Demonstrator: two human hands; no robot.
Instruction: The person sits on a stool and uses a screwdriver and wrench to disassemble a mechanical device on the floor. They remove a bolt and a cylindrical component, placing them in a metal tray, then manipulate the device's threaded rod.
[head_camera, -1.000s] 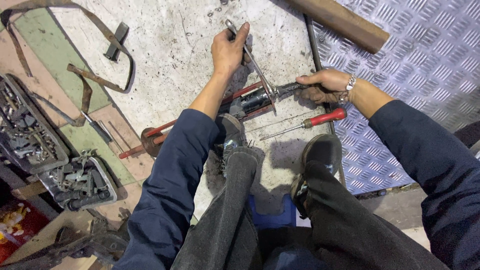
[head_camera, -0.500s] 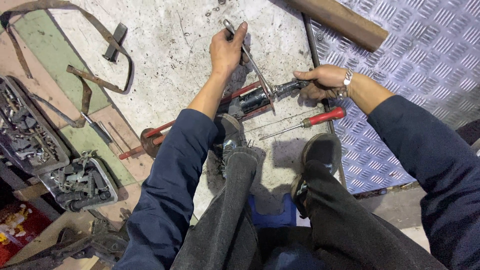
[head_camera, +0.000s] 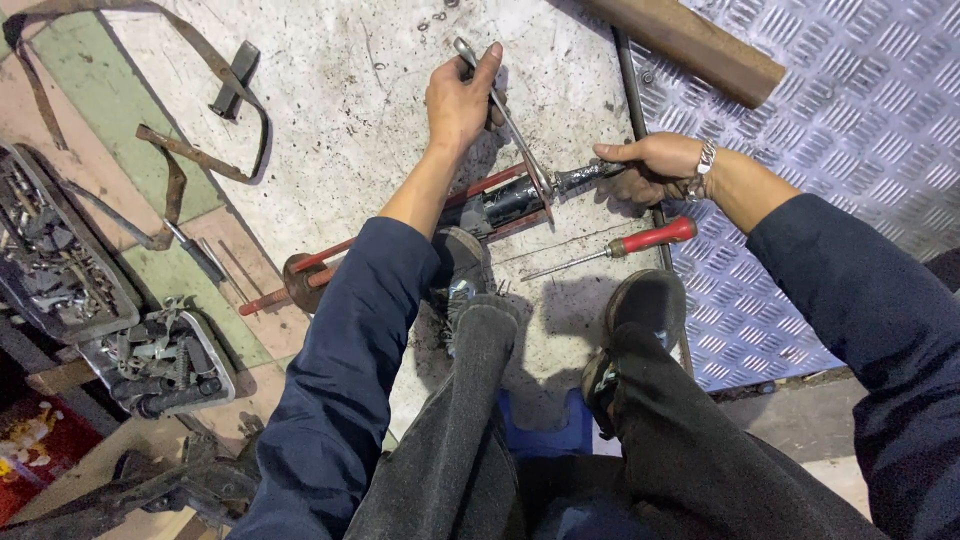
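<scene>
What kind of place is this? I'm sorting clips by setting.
Probably a repair workshop: trays of metal parts, a screwdriver on the grimy floor, a wrench in the left hand.

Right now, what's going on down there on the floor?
A person sits over a scuffed floor with a dark cylindrical part held in a red rod frame lying in front of them. The left hand grips a metal wrench that reaches down to the part, while the right hand holds the part's shaft end. The left shoe rests against the frame. A red-handled screwdriver lies loose beside the right shoe. Trays of small metal parts sit off to the left.
</scene>
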